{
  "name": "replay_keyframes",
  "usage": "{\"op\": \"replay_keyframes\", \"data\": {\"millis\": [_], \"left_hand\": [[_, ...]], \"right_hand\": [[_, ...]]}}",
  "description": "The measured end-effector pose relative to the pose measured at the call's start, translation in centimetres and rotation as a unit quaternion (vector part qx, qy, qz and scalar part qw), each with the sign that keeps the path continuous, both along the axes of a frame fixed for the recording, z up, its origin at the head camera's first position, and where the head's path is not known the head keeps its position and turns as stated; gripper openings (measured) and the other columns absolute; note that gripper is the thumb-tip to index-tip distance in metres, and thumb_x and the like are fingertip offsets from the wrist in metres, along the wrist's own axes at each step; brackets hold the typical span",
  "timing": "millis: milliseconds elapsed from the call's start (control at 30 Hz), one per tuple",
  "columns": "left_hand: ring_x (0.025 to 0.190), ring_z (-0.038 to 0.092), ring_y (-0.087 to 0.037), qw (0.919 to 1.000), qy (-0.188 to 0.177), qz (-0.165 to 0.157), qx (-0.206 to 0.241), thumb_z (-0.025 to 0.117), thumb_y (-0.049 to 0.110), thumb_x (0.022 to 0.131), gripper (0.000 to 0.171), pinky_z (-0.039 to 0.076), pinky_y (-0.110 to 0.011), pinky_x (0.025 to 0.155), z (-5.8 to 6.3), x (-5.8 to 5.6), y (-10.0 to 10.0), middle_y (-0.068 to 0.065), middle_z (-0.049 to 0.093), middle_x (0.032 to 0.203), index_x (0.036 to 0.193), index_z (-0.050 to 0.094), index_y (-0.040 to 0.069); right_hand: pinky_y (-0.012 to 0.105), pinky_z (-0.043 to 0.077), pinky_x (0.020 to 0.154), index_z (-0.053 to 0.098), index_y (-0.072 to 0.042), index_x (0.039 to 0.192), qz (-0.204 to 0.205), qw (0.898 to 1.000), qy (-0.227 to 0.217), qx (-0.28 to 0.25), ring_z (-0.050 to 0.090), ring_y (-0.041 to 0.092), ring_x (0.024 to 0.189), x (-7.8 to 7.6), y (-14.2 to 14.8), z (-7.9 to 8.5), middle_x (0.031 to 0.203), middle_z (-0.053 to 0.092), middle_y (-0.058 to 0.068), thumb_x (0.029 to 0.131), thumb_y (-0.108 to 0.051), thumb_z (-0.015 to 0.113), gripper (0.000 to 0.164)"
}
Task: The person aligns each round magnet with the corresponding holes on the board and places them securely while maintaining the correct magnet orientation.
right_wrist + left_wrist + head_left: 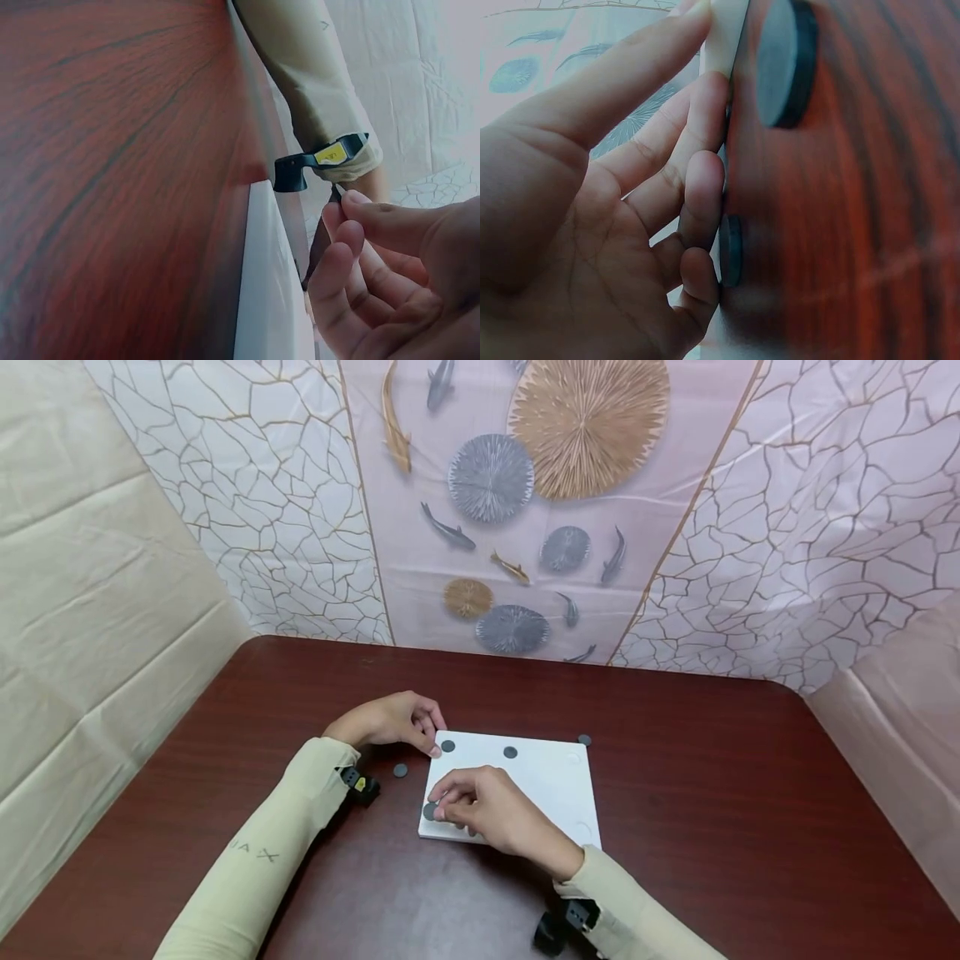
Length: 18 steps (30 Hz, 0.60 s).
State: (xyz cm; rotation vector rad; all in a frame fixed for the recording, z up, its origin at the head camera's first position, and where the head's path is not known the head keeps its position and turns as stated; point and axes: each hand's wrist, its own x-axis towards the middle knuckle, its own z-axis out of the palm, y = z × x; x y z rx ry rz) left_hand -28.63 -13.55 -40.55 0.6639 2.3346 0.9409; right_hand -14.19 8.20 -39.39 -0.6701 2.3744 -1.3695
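A white rectangular board [540, 793] lies on the table with dark discs on it. One disc [447, 746] sits at its back left corner, another [510, 752] at mid back edge. My left hand [393, 720] grips the back left corner, thumb on the board, fingers curled by the edge. Over the front left corner, my right hand [487, 806] pinches a dark disc [430, 811] between thumb and finger. Its contact with the board cannot be told. A loose disc [401, 770] lies left of the board; the left wrist view shows another disc [731, 251] beside the left fingertips.
One more dark disc [585, 740] lies on the table by the board's back right corner. Faint round outlines [573, 759] mark the board's right side. Patterned cloth [510, 527] hangs behind the brown table [720, 793]; plain cloth [90, 610] stands at the left.
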Motion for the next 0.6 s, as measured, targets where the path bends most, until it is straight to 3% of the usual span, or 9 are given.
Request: {"op": "replay_keyframes", "data": {"millis": [367, 600], "left_hand": [[0.085, 0.066, -0.015, 1.0, 0.0, 0.007, -0.003, 0.09, 0.021, 0.085, 0.03, 0.052, -0.032, 0.083, 0.2, 0.2, 0.1, -0.001, 0.075, 0.092, 0.109, 0.074, 0.012], [0.086, 0.066, -0.015, 0.9999, 0.007, 0.008, -0.01, 0.09, 0.022, 0.085, 0.031, 0.051, -0.032, 0.084, -0.1, 0.1, 0.2, 0.0, 0.074, 0.092, 0.109, 0.074, 0.013]], "right_hand": [[0.024, 0.049, 0.057, 0.076, -0.01, 0.1, -0.039, 0.999, -0.016, 0.004, 0.059, 0.011, 0.066, -0.3, 1.7, 0.6, 0.087, 0.078, 0.001, 0.097, -0.004, 0.075, 0.006], [0.025, 0.048, 0.056, 0.074, -0.009, 0.098, -0.032, 0.999, -0.025, 0.003, 0.06, 0.013, 0.065, -0.8, 2.6, 0.6, 0.087, 0.078, 0.005, 0.097, -0.003, 0.073, 0.006]]}}
